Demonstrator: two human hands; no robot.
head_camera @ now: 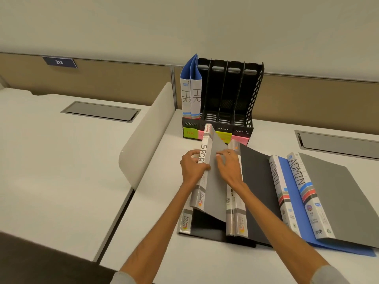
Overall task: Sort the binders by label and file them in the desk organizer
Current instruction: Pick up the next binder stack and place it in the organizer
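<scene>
While both hands close on one grey binder, the rest lies as follows:
Left hand (193, 163): fingers wrapped round the white spine of the grey binder (213, 181), thumb on the front, grip clamped on it
Right hand (228, 165): fingers pressed flat on the grey cover of the same binder, just beside the spine, grip clamped on it
Grey binder: tilted up off the pile, its spine reading "SPOR" before the left hand hides the rest
Pile below: dark binders (254, 191) lie flat on the white surface (160, 201), partly under the lifted one
Admin binders (307, 193): two, one blue and one grey, lie overlapped to the right, spines up
Organizer (229, 95): black, upright at the back of the surface, with coloured sticky notes (189, 133) along its front lip
HR binders (190, 93): two blue ones stand upright in the leftmost slot; the other slots hold nothing
Number plate (59, 62): reads 213, on the partition at far left
</scene>
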